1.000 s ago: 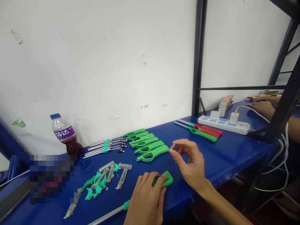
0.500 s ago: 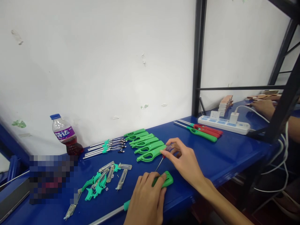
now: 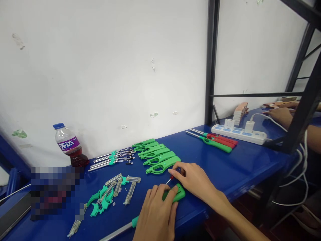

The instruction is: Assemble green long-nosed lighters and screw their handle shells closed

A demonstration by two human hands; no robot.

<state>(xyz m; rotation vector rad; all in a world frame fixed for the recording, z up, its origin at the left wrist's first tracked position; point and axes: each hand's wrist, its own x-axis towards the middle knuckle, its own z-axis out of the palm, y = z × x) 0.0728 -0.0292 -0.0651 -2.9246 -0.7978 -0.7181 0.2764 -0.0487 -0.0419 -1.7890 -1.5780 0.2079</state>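
Note:
My left hand [image 3: 156, 211] is wrapped over a green long-necked lighter [image 3: 180, 193], pressing it to the blue table. Its metal tube [image 3: 117, 232] sticks out to the lower left; the middle of its body is hidden under my fingers. In my right hand [image 3: 194, 177] is a small screwdriver [image 3: 171, 178] with a red collar, its shaft slanting down to the lighter behind my left fingers. Its tip is hidden. Just beyond lies a row of green lighter casing halves [image 3: 163, 164]. Clear fuel tanks and teal trigger pieces [image 3: 106, 198] lie scattered to the left.
Metal tubes with wires [image 3: 111, 160] lie near the wall beside a drink bottle [image 3: 69, 144]. Whole red and green lighters [image 3: 218, 144] lie at the right, before a white power strip [image 3: 240, 133]. A black rack post [image 3: 212, 63] stands there. Another person's hand [image 3: 279, 115] is beyond it.
My right hand has come down and closer to the lighter, and the screwdriver is lower and tilted flatter. My left hand stays in place on the lighter.

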